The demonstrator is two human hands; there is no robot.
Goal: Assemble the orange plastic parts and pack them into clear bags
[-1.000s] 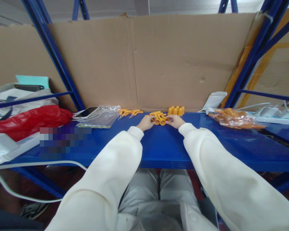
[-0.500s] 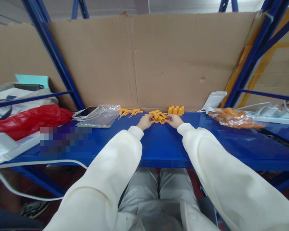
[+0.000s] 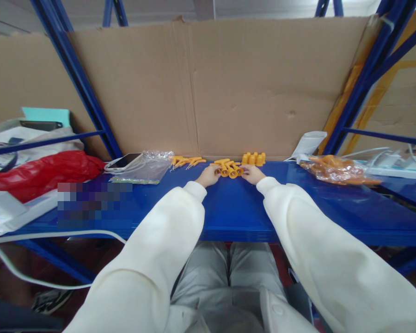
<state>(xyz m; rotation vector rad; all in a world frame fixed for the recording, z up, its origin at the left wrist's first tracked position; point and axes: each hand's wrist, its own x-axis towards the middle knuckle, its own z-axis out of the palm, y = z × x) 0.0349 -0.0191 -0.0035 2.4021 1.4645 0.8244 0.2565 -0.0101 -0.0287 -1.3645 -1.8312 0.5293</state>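
Several yellow funnel-ended pieces [image 3: 232, 174] sit side by side on the blue table [image 3: 239, 208], seemingly aligned — left hand [image 3: 208, 176] and right hand [image 3: 253, 175] touching opposite ends, grip closure unclear. Yellow spiral-tipped pieces [image 3: 183, 162] and yellow blocks [image 3: 253, 159] lie apart, apparently unjoined.

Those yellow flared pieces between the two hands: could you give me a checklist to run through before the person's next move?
1. Open ends of the yellow flared pieces turned toward the person: ok, side by side.
2. Left hand's grip at the row's left end: ok, fingers at the outermost piece.
3. Right hand's grip at the right end: ok.
4. Firmness of hold: cannot tell; the pieces partly hide the fingertips.
5. Yellow pieces with thin pale ends clear of the left hand: ok, behind it and farther left.
6. Yellow blocks clear of the right hand: cannot tell; they sit just behind it.
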